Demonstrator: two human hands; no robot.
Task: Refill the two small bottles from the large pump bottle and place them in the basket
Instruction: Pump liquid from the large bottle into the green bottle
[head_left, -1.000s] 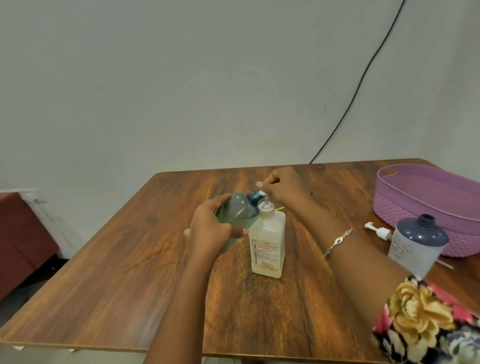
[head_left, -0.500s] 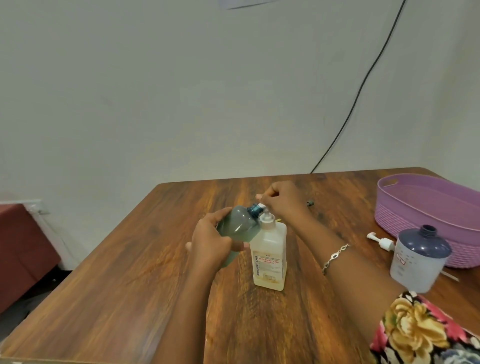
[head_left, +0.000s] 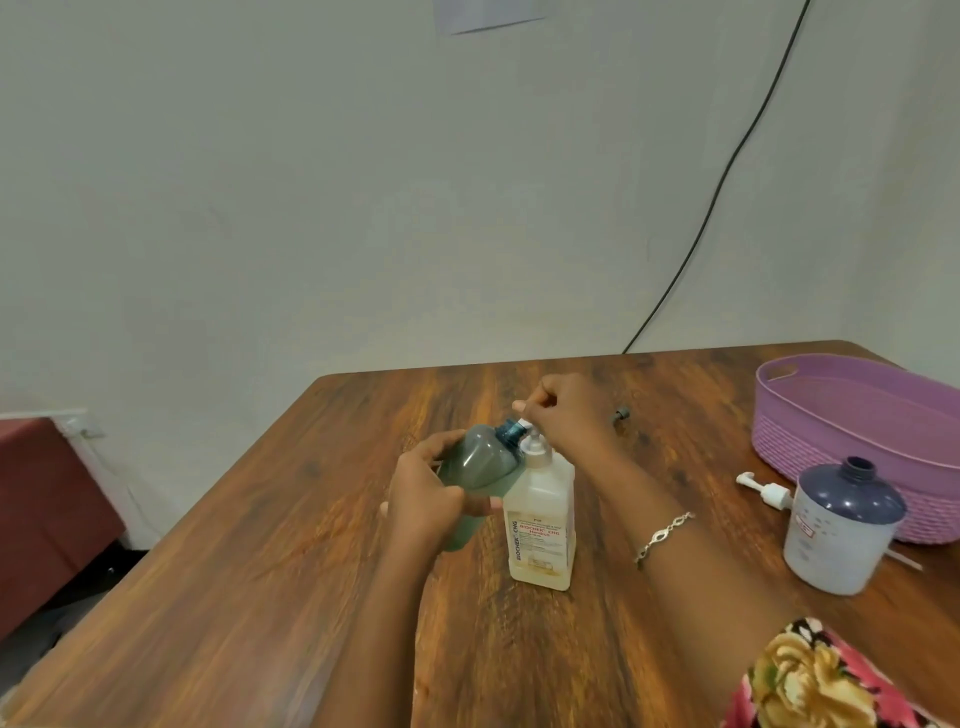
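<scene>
The left hand grips the tilted green bottle, its neck below the right hand pinching the spout of the pump bottle; any misalignment could spill liquid onto the tabletop.

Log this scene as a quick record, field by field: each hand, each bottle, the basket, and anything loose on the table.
left hand: grips the green bottle, tilted, open neck at the pump spout
right hand: curled on the pump head of the pump bottle
pump bottle: upright on the table
white bottle: upright, uncapped, in front of the basket
pump cap: lying beside the white bottle
basket: purple, no bottle seen inside
small dark cap: on the table beyond the right hand
</scene>
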